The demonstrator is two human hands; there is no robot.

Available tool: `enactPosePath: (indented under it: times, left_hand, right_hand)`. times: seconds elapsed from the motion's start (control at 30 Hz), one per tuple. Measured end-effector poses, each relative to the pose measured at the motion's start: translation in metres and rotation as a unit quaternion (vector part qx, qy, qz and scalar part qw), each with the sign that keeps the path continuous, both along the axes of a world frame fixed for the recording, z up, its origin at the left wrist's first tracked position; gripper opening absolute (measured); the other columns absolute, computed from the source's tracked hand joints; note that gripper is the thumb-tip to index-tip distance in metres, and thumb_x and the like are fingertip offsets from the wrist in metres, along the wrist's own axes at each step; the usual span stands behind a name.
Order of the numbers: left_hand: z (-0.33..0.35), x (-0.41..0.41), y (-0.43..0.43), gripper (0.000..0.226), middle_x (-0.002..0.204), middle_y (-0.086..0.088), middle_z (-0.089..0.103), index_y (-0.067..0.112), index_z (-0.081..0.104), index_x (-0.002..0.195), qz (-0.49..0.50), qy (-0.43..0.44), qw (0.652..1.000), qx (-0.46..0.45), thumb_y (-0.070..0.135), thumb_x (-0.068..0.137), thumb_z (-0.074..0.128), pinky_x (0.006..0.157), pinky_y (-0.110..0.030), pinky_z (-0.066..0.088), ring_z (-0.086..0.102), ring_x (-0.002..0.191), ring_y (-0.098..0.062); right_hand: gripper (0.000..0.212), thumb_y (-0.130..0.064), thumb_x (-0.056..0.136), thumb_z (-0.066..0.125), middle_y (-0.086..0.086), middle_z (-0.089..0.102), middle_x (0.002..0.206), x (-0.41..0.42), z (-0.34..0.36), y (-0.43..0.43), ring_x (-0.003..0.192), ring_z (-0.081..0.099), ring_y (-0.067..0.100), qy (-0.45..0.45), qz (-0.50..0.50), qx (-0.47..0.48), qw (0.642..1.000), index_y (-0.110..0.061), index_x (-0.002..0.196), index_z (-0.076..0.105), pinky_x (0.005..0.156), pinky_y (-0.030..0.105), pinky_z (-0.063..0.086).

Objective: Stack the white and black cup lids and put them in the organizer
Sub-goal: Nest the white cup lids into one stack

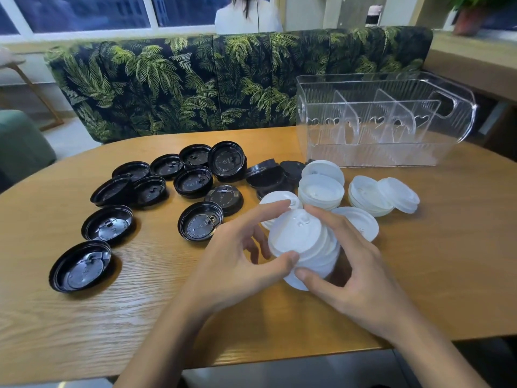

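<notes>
lids (156, 189) left of organizer (386, 121), on table (84, 317)

Fern-print bench (223, 85) beneath windows (84, 12)

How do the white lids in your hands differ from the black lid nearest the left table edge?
The white lid stack is several nested lids, tilted and held off the table between the left hand and right hand. The black lid is single, untouched and lying on the wooden table with its hollow side up. Both are round cup lids, neither yet in the clear organizer.
</notes>
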State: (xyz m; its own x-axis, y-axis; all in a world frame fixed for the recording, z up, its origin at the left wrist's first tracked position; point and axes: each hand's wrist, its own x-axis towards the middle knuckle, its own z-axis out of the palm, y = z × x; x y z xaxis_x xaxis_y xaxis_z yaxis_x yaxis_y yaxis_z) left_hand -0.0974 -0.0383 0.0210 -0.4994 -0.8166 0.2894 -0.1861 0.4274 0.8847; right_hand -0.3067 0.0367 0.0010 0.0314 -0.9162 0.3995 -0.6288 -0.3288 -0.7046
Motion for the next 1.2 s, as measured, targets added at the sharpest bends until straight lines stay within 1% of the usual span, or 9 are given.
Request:
enactPosePath:
  times: [0.17, 0.33, 0.47, 0.57, 0.63, 0.73, 0.83, 1.0, 1.2]
  left_hand:
    - [0.0, 0.0, 0.0, 0.06, 0.12, 0.006, 0.07, 0.032, 0.067, 0.134, -0.005, 0.025, 1.0, 0.003, 0.032, 0.076, 0.084, 0.059, -0.039, 0.051, 0.057, 0.062, -0.015]
    - [0.0, -0.01, 0.004, 0.058, 0.108, 0.011, 0.063, 0.041, 0.071, 0.126, 0.051, -0.02, 0.998, -0.045, 0.055, 0.071, 0.087, 0.064, -0.023, 0.046, 0.058, 0.065, -0.016]
    - [0.001, -0.01, 0.006, 0.061, 0.115, 0.015, 0.063, 0.042, 0.068, 0.129, 0.059, -0.058, 0.993, -0.078, 0.062, 0.073, 0.082, 0.075, -0.016, 0.045, 0.065, 0.1, -0.014]
    - [0.005, -0.006, 0.006, 0.067, 0.136, 0.021, 0.063, 0.033, 0.061, 0.142, -0.003, -0.044, 0.998, -0.054, 0.039, 0.079, 0.083, 0.097, -0.019, 0.048, 0.058, 0.13, -0.008]
    - [0.007, -0.005, 0.007, 0.068, 0.139, 0.023, 0.064, 0.031, 0.06, 0.145, -0.023, -0.037, 0.998, -0.054, 0.024, 0.08, 0.08, 0.104, -0.021, 0.047, 0.056, 0.136, -0.006]
    - [0.006, -0.007, 0.006, 0.068, 0.135, 0.02, 0.068, 0.029, 0.063, 0.142, -0.013, -0.023, 0.998, -0.063, 0.024, 0.078, 0.083, 0.1, -0.028, 0.051, 0.06, 0.132, -0.012]
    - [0.002, -0.01, 0.006, 0.069, 0.126, 0.014, 0.068, 0.032, 0.065, 0.138, 0.022, -0.022, 0.996, -0.082, 0.04, 0.074, 0.09, 0.092, -0.035, 0.054, 0.063, 0.121, -0.019]
    - [-0.001, -0.016, 0.006, 0.07, 0.117, 0.014, 0.062, 0.04, 0.069, 0.13, 0.062, -0.036, 0.992, -0.107, 0.065, 0.068, 0.086, 0.081, -0.028, 0.052, 0.063, 0.112, -0.015]
    - [0.004, -0.004, 0.003, 0.071, 0.131, 0.025, 0.065, 0.037, 0.062, 0.142, 0.013, -0.071, 0.991, -0.114, 0.052, 0.073, 0.076, 0.081, -0.018, 0.044, 0.058, 0.116, -0.015]
  right_hand:
    - [0.089, -0.031, 0.082, 0.086, -0.029, 0.047, 0.148, 0.003, 0.001, 0.0, 0.142, 0.042, 0.0, -0.002, -0.003, 0.008, 1.0, -0.049, 0.153, 0.036, 0.106, 0.005, 0.03]
    - [0.091, -0.033, 0.081, 0.086, -0.032, 0.046, 0.148, 0.007, 0.001, 0.002, 0.139, 0.042, -0.007, -0.012, -0.001, 0.016, 1.0, -0.053, 0.151, 0.033, 0.104, 0.003, 0.031]
    - [0.086, -0.028, 0.08, 0.087, -0.032, 0.05, 0.142, 0.005, 0.0, 0.002, 0.135, 0.045, -0.007, -0.008, -0.004, 0.023, 1.0, -0.05, 0.148, 0.038, 0.101, 0.002, 0.033]
    - [0.084, -0.029, 0.081, 0.086, -0.031, 0.05, 0.14, 0.005, 0.001, 0.002, 0.135, 0.046, -0.006, -0.002, -0.001, 0.026, 1.0, -0.047, 0.149, 0.04, 0.1, 0.003, 0.032]
    - [0.084, -0.028, 0.082, 0.086, -0.032, 0.049, 0.141, 0.006, 0.001, 0.002, 0.135, 0.045, -0.007, -0.001, -0.002, 0.028, 1.0, -0.048, 0.149, 0.039, 0.101, 0.003, 0.032]
    - [0.088, -0.028, 0.083, 0.085, -0.036, 0.046, 0.144, 0.006, 0.002, 0.003, 0.137, 0.042, -0.009, -0.004, 0.0, 0.031, 1.0, -0.052, 0.151, 0.034, 0.102, 0.002, 0.032]
    - [0.093, -0.027, 0.083, 0.085, -0.038, 0.043, 0.147, 0.006, 0.003, 0.004, 0.139, 0.039, -0.011, -0.007, 0.0, 0.034, 0.999, -0.053, 0.153, 0.03, 0.102, 0.001, 0.03]
    - [0.089, -0.023, 0.081, 0.087, -0.035, 0.045, 0.146, 0.005, 0.001, 0.002, 0.138, 0.041, -0.011, -0.002, -0.003, 0.027, 1.0, -0.048, 0.15, 0.037, 0.101, 0.002, 0.031]
    - [0.085, -0.028, 0.084, 0.085, -0.032, 0.048, 0.144, 0.005, 0.0, 0.002, 0.138, 0.043, -0.007, -0.004, 0.0, 0.028, 1.0, -0.048, 0.151, 0.036, 0.102, 0.003, 0.032]
